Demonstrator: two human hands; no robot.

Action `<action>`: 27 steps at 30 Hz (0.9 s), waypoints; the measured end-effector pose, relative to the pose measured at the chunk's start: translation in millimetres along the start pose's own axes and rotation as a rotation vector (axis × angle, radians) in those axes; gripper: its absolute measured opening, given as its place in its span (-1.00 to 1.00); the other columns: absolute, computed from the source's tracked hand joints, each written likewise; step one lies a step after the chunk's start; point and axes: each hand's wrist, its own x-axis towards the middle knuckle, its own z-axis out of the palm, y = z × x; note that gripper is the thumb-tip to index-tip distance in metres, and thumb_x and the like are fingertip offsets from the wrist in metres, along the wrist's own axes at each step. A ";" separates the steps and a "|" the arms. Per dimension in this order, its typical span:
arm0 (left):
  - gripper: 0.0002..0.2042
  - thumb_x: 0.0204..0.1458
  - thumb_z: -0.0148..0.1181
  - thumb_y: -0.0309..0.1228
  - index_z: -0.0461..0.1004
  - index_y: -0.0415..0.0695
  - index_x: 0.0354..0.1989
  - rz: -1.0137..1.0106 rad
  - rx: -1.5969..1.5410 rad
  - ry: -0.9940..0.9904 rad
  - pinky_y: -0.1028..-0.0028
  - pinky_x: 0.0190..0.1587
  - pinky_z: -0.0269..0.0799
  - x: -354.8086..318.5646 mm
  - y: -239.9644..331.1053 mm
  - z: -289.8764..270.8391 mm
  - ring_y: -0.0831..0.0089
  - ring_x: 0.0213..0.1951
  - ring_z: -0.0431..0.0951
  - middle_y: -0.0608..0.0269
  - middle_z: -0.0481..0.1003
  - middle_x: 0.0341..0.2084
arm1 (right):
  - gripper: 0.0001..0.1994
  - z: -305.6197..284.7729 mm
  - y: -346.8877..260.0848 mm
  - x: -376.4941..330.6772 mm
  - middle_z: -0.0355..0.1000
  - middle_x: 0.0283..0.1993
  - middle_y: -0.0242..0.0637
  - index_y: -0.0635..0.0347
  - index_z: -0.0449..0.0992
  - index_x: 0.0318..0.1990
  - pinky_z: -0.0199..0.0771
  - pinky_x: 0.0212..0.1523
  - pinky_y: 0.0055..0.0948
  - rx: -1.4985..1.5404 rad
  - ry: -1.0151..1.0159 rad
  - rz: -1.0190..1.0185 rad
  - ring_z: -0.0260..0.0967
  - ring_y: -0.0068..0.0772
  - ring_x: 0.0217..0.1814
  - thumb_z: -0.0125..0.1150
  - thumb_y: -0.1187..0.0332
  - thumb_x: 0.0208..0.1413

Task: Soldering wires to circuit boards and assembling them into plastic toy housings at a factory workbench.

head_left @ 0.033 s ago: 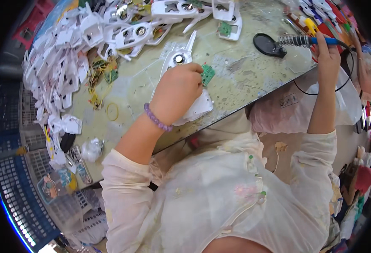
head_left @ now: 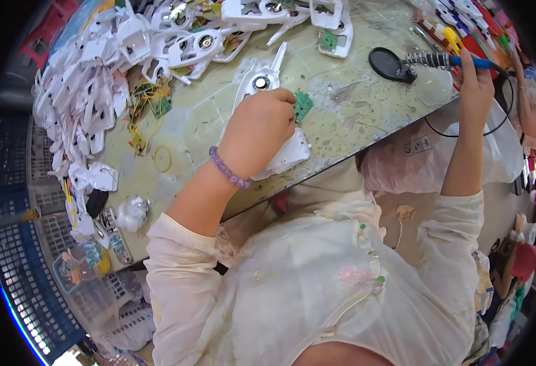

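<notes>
My left hand (head_left: 259,125) has its fingers pinched on the edge of a small green circuit board (head_left: 303,106). Under that hand lies a long white plastic housing (head_left: 290,152) with a round metal part near its far end; my hand covers its middle. At the right, my right hand (head_left: 476,90) is wrapped round the blue handle of a soldering iron (head_left: 480,63). The iron's front end sits inside a coiled metal spring holder (head_left: 427,58), so its tip is hidden. Beside the coil is the holder's black round base (head_left: 390,64).
White plastic housings (head_left: 88,91) are heaped along the left and far side of the table (head_left: 201,131). Yellow-wired boards (head_left: 152,107) and a rubber band (head_left: 163,158) lie nearer. Beyond the iron is a yellow-handled tool (head_left: 452,40). The iron's black cable (head_left: 510,97) loops past my right wrist.
</notes>
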 end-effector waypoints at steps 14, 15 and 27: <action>-0.89 -0.12 0.16 -0.49 0.56 -0.28 -0.51 0.002 -0.030 0.004 0.30 -0.19 0.47 -6.3 -0.6 -2.3 0.20 -0.32 0.54 0.17 0.54 -0.29 | -0.80 93.0 -15.3 -145.3 0.40 -0.20 -0.13 0.23 0.53 -0.19 0.34 -0.06 -0.21 -0.229 -0.787 -0.373 0.31 -0.06 -0.09 0.20 0.42 -0.01; -0.89 -0.12 0.17 -0.49 0.56 -0.27 -0.50 0.000 -0.032 0.005 0.30 -0.19 0.47 -6.2 -0.3 -2.8 0.20 -0.31 0.54 0.18 0.54 -0.29 | -0.79 97.0 -16.4 -145.3 0.40 -0.20 -0.14 0.23 0.53 -0.19 0.33 -0.05 -0.21 -0.259 -0.799 -0.387 0.31 -0.07 -0.09 0.19 0.41 0.00; -0.89 -0.11 0.21 -0.47 0.55 -0.21 -0.40 0.015 -0.081 0.141 0.29 -0.19 0.44 -13.2 0.0 -25.1 0.18 -0.28 0.53 0.18 0.52 -0.34 | -0.81 109.1 -16.6 -137.5 0.41 -0.21 -0.14 0.25 0.55 -0.25 0.32 -0.02 -0.25 -0.276 -0.894 -0.309 0.31 -0.07 -0.07 0.20 0.35 0.01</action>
